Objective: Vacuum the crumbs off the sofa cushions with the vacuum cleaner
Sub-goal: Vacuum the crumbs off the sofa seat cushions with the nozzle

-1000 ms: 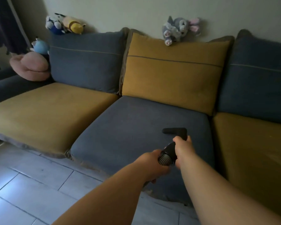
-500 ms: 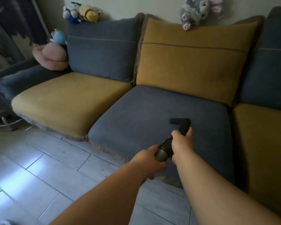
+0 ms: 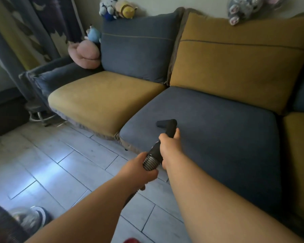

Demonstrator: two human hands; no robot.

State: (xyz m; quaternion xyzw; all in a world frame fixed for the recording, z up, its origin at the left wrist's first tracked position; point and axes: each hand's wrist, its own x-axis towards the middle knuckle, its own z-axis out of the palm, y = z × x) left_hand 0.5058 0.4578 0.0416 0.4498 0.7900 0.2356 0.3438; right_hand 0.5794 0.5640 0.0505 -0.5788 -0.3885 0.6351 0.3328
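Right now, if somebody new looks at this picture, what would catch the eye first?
First the two bare arms reaching in from below: the right hand and the left hand both hold the black vacuum nozzle, whose head lies on the grey seat cushion. Behind it stands a mustard back cushion, with plush toys on top of the sofa back.

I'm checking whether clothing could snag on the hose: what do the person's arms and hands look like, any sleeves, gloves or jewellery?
Both forearms are bare as far as the view shows; no sleeves reach into the picture. The left hand and right hand wear no gloves, and no rings, watch or bracelet show on the visible sides. Nothing hangs loose from either arm.
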